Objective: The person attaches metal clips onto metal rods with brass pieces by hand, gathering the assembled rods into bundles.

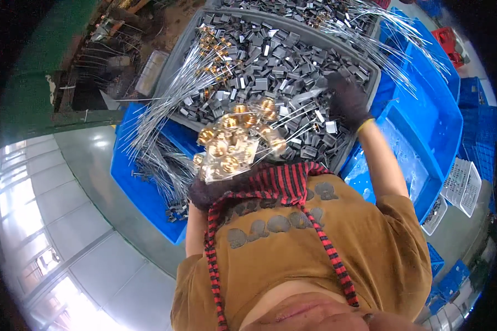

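Brown shirt (292, 265) — grey tray (174, 55) of metal pieces (281, 60) — greenish floor (88, 165).

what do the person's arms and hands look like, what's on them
The left hand and right hand both wear dark, blackish gloves. The right glove ends at the wrist in a thin yellow edge; the left glove's cuff isn't clear. The forearms are bare, below short, loose brown sleeves.

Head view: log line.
left hand: holds gold coils | right hand: at metal pieces | gray bin: rods across left rim
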`<action>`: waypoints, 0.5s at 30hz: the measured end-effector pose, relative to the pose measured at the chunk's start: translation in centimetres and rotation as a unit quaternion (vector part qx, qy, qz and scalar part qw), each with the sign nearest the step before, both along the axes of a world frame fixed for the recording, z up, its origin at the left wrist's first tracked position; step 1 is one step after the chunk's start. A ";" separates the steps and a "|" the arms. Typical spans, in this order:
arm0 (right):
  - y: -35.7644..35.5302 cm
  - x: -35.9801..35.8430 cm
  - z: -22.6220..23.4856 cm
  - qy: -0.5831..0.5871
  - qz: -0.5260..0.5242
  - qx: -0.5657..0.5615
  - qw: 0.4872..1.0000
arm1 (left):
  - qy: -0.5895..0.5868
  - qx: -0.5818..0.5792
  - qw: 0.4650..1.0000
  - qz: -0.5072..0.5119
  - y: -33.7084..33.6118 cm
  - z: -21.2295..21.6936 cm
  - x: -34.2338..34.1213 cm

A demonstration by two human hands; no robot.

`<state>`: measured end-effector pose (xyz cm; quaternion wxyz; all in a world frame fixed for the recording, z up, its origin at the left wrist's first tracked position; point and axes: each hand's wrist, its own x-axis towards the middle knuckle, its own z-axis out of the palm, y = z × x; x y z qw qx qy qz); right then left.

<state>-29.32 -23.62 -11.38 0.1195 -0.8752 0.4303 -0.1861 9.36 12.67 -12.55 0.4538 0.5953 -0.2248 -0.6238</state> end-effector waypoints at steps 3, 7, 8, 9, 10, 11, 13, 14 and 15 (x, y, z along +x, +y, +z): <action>3.1 5.5 4.1 -0.009 0.004 0.176 0.984 | 0.241 0.075 0.962 0.108 -0.5 -2.6 0.1; -0.4 5.4 8.0 0.088 0.093 0.249 0.960 | 0.534 0.170 0.794 0.235 -0.1 -6.0 -0.4; -1.1 5.7 8.2 0.122 0.104 0.262 0.952 | 0.597 0.191 0.733 0.263 0.0 -6.9 -0.2; -1.6 6.0 8.1 0.125 0.102 0.263 0.951 | 0.655 0.212 0.664 0.290 -0.2 -7.3 -0.1; -2.2 6.4 7.9 0.107 0.071 0.168 0.978 | 0.657 0.214 0.662 0.290 -0.4 -7.8 -0.1; -2.9 7.0 7.7 0.086 0.040 0.070 0.993 | 0.657 0.221 0.669 0.268 -0.7 -8.3 0.0; -5.9 9.3 6.2 0.057 0.064 0.056 0.995 | 0.652 0.238 0.684 0.226 -1.3 -8.6 0.0; -7.2 11.1 5.6 0.042 0.093 0.078 0.992 | 0.651 0.241 0.682 0.230 -1.3 -8.9 0.1; -8.3 12.8 5.1 0.028 0.120 0.100 0.987 | 0.621 0.230 0.720 0.209 -1.3 -9.1 0.0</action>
